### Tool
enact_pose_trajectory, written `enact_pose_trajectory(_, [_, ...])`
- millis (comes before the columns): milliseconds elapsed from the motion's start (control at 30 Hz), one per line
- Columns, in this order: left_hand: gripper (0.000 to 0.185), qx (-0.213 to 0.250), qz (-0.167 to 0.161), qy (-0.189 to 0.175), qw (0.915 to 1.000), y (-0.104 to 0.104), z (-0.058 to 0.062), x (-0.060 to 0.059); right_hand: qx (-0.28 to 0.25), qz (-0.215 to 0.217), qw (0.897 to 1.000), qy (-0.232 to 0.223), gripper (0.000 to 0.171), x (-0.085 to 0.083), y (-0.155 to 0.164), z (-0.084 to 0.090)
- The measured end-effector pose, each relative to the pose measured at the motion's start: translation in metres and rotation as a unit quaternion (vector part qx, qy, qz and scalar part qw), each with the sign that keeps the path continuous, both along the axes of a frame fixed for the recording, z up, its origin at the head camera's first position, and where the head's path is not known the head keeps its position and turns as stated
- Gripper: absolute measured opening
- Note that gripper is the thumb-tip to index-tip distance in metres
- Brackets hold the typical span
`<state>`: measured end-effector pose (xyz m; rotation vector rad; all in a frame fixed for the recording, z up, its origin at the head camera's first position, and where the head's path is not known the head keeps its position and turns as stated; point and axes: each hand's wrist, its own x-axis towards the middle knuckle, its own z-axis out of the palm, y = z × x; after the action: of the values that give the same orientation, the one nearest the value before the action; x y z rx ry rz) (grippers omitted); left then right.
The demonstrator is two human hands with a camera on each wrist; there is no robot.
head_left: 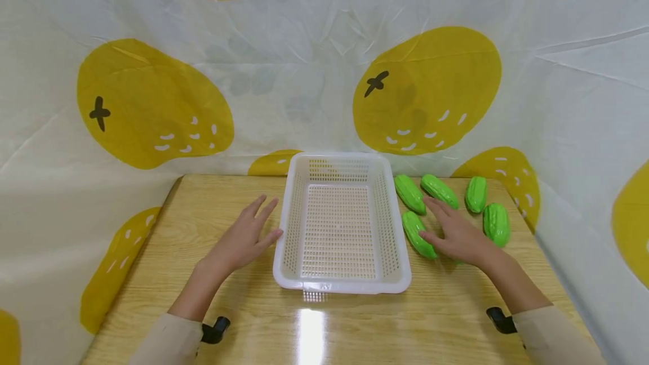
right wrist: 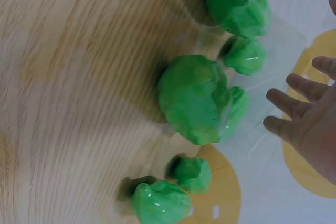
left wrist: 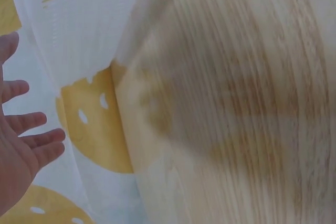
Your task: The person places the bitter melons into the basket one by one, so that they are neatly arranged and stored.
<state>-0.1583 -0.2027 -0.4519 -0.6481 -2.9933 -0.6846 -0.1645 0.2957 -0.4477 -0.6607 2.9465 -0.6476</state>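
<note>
A white perforated basket (head_left: 290, 224) stands empty in the middle of the wooden table (head_left: 446, 308). My left hand (head_left: 252, 231) lies open and flat on the table beside the basket's left wall, with the thumb near the rim. Several green toy gourds lie to the right of the basket (head_left: 409, 193) (head_left: 439, 190) (head_left: 476, 194) (head_left: 496, 223). My right hand (head_left: 451, 228) hovers open among them with fingers spread, and its thumb is at the nearest gourd (head_left: 418, 234). The right wrist view shows that hand (right wrist: 310, 114) holding nothing, with the gourds (right wrist: 197, 98) blurred below it.
A white cloth with big yellow fruit prints (head_left: 421, 89) walls the table at the back and on both sides. Black wrist mounts (head_left: 215, 328) (head_left: 502, 320) show at my sleeves. Glare marks the table's front. The left wrist view shows my open palm (left wrist: 21, 145) over blurred wood (left wrist: 236, 103).
</note>
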Motion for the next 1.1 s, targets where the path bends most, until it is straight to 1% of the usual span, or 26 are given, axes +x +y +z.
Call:
enact_pose_trajectory(200, [0.076,0.065,-0.004,-0.031,0.9974,0.006,-0.003,0.001,-0.024,0.004,0.999,-0.044,0.082,-0.005,0.007,-0.01])
enact_pose_trajectory(267, [0.076,0.088,-0.004,-0.042,0.9953,0.007,-0.004,0.001,-0.037,0.007,0.998,-0.057,0.082,-0.006,0.008,-0.013])
enact_pose_trajectory(400, [0.073,0.129,-0.004,-0.058,0.9899,0.01,-0.005,0.0,-0.05,0.01,0.996,-0.067,0.079,-0.007,0.008,-0.015])
enact_pose_trajectory(600, [0.067,0.183,-0.001,-0.087,0.9792,0.014,-0.008,-0.001,-0.056,0.008,0.996,-0.071,0.078,-0.011,0.008,-0.019])
enact_pose_trajectory(767, [0.065,0.227,0.009,-0.113,0.9672,0.017,-0.009,-0.001,-0.051,0.014,0.996,-0.073,0.076,-0.013,0.008,-0.024])
enact_pose_trajectory(867, [0.065,0.24,0.019,-0.123,0.9627,0.018,-0.008,0.0,-0.047,0.017,0.996,-0.073,0.075,-0.014,0.009,-0.026])
enact_pose_trajectory(1000, [0.065,0.254,0.032,-0.133,0.9574,0.019,-0.007,0.0,-0.05,0.018,0.995,-0.084,0.074,-0.014,0.008,-0.028])
enact_pose_trajectory(1100, [0.065,0.271,0.043,-0.152,0.9496,0.019,-0.007,-0.001,-0.056,0.011,0.993,-0.1,0.075,-0.015,0.006,-0.028])
